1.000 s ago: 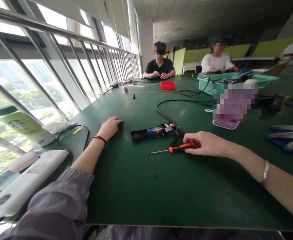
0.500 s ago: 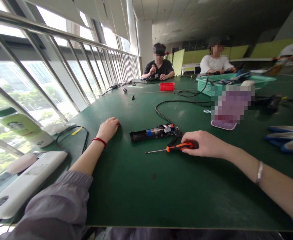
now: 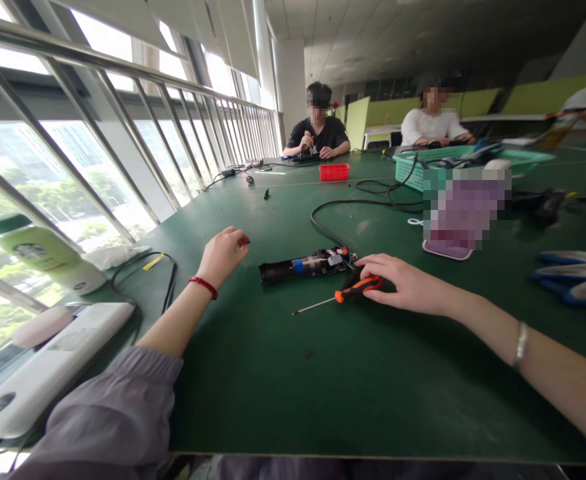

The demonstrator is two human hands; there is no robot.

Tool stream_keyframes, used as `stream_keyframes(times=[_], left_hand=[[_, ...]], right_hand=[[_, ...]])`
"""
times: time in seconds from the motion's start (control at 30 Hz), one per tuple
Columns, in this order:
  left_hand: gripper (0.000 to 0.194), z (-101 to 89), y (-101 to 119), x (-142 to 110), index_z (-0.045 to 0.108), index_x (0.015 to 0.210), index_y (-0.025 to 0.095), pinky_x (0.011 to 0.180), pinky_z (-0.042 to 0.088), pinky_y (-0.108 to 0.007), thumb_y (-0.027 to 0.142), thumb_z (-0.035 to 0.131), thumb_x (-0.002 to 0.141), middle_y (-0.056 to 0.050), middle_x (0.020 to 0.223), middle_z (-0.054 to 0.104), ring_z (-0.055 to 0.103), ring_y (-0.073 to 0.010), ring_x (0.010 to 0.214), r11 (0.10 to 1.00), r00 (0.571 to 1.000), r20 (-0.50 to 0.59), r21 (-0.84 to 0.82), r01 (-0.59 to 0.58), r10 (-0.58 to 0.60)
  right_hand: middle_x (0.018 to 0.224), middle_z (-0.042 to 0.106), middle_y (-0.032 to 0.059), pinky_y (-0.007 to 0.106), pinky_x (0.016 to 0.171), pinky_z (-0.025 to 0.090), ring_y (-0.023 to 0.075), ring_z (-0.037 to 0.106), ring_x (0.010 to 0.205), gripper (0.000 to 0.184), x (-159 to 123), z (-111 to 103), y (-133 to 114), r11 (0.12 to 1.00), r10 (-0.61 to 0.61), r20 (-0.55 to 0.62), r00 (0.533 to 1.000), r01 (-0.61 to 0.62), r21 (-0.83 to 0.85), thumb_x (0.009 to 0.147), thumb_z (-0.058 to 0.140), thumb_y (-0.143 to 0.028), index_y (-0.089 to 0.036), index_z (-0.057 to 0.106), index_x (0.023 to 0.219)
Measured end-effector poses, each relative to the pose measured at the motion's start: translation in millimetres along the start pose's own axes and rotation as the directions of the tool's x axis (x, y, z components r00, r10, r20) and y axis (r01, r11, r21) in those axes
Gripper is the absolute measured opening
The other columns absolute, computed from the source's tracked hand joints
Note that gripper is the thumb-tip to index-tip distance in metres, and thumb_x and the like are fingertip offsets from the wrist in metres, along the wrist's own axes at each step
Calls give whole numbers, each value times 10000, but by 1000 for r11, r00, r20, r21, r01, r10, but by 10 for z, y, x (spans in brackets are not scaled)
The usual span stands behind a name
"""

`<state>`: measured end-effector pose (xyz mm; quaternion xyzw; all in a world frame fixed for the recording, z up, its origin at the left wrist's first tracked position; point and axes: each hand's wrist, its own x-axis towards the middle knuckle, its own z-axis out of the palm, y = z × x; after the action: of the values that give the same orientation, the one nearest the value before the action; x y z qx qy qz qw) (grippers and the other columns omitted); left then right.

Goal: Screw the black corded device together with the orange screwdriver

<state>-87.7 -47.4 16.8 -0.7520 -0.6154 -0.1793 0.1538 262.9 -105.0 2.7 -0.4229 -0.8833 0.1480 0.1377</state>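
A black-and-orange screwdriver (image 3: pixel 357 289) points its thin shaft left, just in front of the opened power tool. My right hand (image 3: pixel 397 283) is over the handle's end, fingers and thumb apart, the grip looking released; its fingertips reach the tool's right end. That power tool (image 3: pixel 303 267) lies on the green table (image 3: pixel 293 400) with its motor, wires and a blue band exposed; a black cord runs from it. Left of the tool, my left hand (image 3: pixel 225 250) is slightly raised, holding nothing, its fingers loosely bent and apart.
On the right are a pixelated purple phone-like object (image 3: pixel 465 213), a green basket (image 3: pixel 413 170) and gloves (image 3: pixel 577 273). A red tray (image 3: pixel 333 173) stands farther back. A bottle (image 3: pixel 43 253) and white power bank-like box (image 3: pixel 53 367) are at left. Co-workers sit beyond.
My left hand has lifted off the table and moved slightly right. My right fingers have loosened and spread around the screwdriver, whose shaft now tilts a little more towards me.
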Motion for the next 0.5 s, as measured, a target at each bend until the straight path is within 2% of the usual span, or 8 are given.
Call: stream_keyframes(times=[0.23, 0.4, 0.5], left_hand=[[187, -154, 510, -83, 626, 861, 164, 694, 466, -262, 136, 457, 785, -38, 895, 641, 594, -164, 779, 970, 981, -89, -156, -187, 174], [172, -120, 780, -215, 608, 893, 176, 685, 462, -233, 151, 443, 850, -39, 919, 627, 570, -150, 837, 904, 920, -135, -180, -387, 367], [188, -43, 858, -272, 610, 918, 177, 657, 456, -224, 178, 424, 894, -46, 924, 620, 557, -152, 858, 877, 890, -107, -152, -455, 443]], right_hand=[[1272, 528, 111, 451, 1009, 367, 273, 462, 1199, 266, -12, -27, -20, 1000, -13, 0, 1000, 13, 4, 801, 533, -409, -194, 610, 937], [1247, 540, 109, 470, 1005, 364, 284, 468, 1193, 231, -14, -2, 10, 999, -34, -37, 999, 35, 34, 783, 557, -393, -200, 608, 900], [1339, 445, 106, 470, 1008, 361, 289, 458, 1207, 215, -13, 28, 12, 998, -4, -39, 999, 7, 65, 778, 561, -388, -206, 593, 887]])
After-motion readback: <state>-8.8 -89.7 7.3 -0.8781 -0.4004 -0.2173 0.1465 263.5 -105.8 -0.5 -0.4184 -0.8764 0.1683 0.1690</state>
